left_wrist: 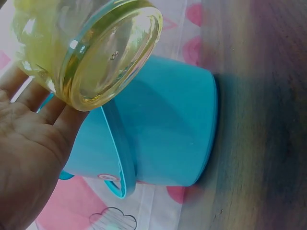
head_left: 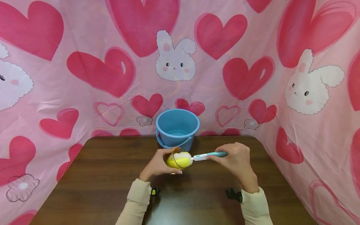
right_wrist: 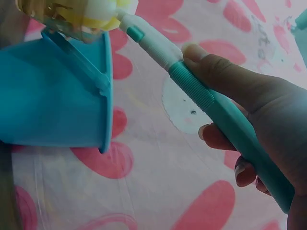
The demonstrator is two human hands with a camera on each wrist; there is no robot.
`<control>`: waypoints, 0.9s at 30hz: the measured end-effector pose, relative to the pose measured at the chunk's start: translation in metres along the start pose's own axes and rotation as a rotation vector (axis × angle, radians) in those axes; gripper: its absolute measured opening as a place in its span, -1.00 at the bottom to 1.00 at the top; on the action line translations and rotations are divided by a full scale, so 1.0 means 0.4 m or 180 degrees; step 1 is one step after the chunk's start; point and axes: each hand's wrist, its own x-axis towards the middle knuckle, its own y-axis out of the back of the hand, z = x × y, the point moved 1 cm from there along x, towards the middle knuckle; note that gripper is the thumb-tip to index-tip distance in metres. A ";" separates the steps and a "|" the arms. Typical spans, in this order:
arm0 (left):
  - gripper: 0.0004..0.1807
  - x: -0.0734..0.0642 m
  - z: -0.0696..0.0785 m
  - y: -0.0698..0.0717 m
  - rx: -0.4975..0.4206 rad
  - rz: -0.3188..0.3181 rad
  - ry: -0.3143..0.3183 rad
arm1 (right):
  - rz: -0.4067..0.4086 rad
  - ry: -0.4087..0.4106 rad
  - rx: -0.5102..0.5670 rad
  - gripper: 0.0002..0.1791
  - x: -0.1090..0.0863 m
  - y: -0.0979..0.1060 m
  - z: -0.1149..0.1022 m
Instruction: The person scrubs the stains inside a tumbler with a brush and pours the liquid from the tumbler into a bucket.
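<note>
My left hand (head_left: 159, 163) grips an amber glass cup (left_wrist: 112, 55) that lies tilted on its side above the table, its mouth turned to the right. Inside the mouth sits the yellow and white sponge head (head_left: 181, 159) of a cup brush. My right hand (head_left: 235, 158) holds the brush by its teal and white handle (right_wrist: 211, 103), thumb along one side and fingers curled around the other. In the left wrist view the thick base of the cup faces the camera, and fingers show beneath the glass.
A blue bucket (head_left: 177, 123) with its handle hanging down stands at the back of the brown wooden table (head_left: 112, 175), just behind the cup. Pink cloth (head_left: 146, 84) with hearts and rabbits hangs around the table. Dark wrist straps (head_left: 234, 195) show at the sleeves.
</note>
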 end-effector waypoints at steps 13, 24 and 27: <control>-0.04 -0.003 -0.007 0.009 -0.0041 -0.0007 0.0069 | 0.0339 0.0401 -0.0053 -0.28 0.010 0.014 0.006; -0.07 -0.003 0.001 0.008 -0.0078 0.0026 -0.0010 | 0.0111 0.0564 -0.0027 -0.30 0.006 -0.013 0.006; -0.07 -0.004 0.004 0.011 -0.0003 0.0048 0.0009 | -0.0160 0.0423 -0.0050 -0.35 0.001 -0.023 0.007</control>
